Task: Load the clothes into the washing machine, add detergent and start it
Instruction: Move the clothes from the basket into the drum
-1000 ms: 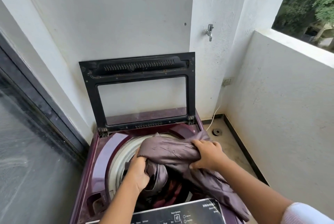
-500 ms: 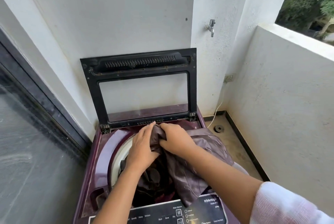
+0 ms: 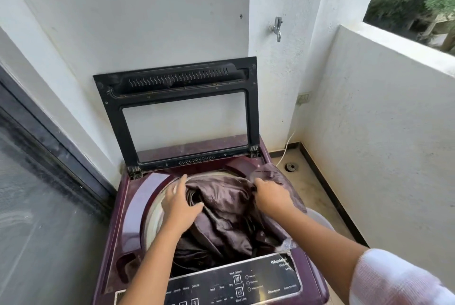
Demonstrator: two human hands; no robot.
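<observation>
A maroon top-loading washing machine (image 3: 128, 208) stands below me with its black-framed glass lid (image 3: 181, 110) raised against the wall. A shiny purple-brown cloth (image 3: 226, 211) fills the drum, and one fold spills over the right rim. My left hand (image 3: 179, 203) lies flat with spread fingers on the cloth's left side, by the drum's white ring. My right hand (image 3: 273, 196) grips the cloth at the drum's right edge. The black control panel (image 3: 236, 285) runs along the machine's near edge.
A white wall stands behind the machine, with a metal tap (image 3: 277, 28) to the right. A dark sliding glass door (image 3: 37, 206) is on the left. A low white balcony wall (image 3: 384, 117) closes the right side. A floor drain (image 3: 291, 167) and a white cable lie beside the machine.
My hands were bunched together on the cloth at the drum's far edge. They have spread apart, the left opening flat, the right moving to the right rim. More cloth sits in the drum.
</observation>
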